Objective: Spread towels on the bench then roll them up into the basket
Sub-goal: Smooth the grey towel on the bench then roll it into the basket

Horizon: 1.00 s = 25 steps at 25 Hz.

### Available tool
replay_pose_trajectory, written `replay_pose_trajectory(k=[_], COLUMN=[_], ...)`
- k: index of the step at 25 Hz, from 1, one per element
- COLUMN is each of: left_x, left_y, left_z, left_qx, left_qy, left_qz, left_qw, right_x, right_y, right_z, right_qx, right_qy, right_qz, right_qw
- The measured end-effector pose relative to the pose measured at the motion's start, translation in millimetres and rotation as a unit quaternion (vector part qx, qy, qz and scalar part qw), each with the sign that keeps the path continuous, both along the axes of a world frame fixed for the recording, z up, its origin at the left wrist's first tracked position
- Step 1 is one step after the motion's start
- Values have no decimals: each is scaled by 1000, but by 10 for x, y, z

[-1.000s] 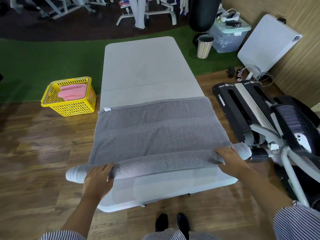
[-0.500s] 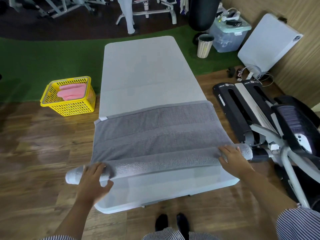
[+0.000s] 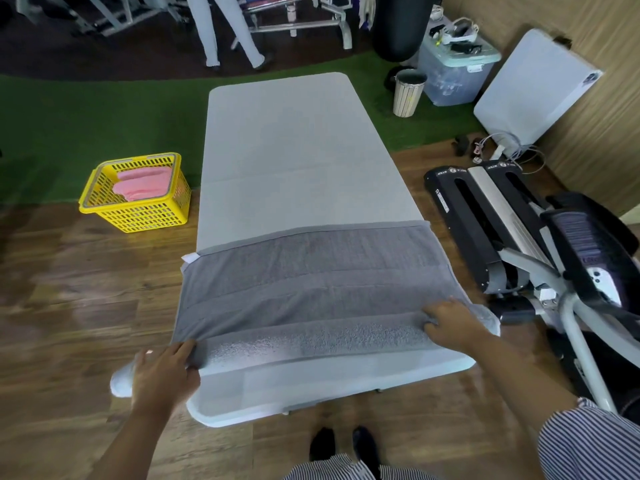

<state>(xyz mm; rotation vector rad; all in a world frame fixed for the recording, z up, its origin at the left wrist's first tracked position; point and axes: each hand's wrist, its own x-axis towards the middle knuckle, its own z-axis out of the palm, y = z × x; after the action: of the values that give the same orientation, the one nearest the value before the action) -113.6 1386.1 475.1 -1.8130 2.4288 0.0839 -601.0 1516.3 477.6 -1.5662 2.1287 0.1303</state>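
A grey towel (image 3: 311,271) lies flat across the near half of the pale grey bench (image 3: 287,150). Its near edge is rolled into a long tube (image 3: 311,337) that overhangs the bench on both sides. My left hand (image 3: 162,372) rests on the tube's left end with fingers spread over it. My right hand (image 3: 450,323) presses on the tube near its right end, fingers curved over the roll. A yellow basket (image 3: 138,216) with pink towels (image 3: 142,183) inside stands on the floor left of the bench.
An elliptical trainer (image 3: 540,258) stands close on the right of the bench. A slatted bin (image 3: 408,93), a clear storage box (image 3: 453,71) and a leaning white panel (image 3: 533,95) are at the back right. A person's legs (image 3: 228,32) stand beyond the bench.
The rolled tube has grown a little thicker and moved slightly away from me along the bench. Both hands shifted forward with it. The person in the background walked left.
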Motion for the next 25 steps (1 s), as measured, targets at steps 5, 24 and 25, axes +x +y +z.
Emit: replay_pose_trajectory(k=[5, 24, 25], left_x=[-154, -283, -288], left_y=[72, 167, 187], left_z=[-61, -89, -115], left_qx=[-40, -26, -17], left_qy=[69, 109, 106], left_qz=[-63, -96, -95], left_qw=[995, 989, 990], right_x=[13, 7, -6], right_y=[60, 178, 217], right_z=[-64, -45, -64], right_qx=[-107, -128, -100], right_qy=[-5, -11, -9], right_qz=[-3, 20, 38], right_qw=[994, 992, 994])
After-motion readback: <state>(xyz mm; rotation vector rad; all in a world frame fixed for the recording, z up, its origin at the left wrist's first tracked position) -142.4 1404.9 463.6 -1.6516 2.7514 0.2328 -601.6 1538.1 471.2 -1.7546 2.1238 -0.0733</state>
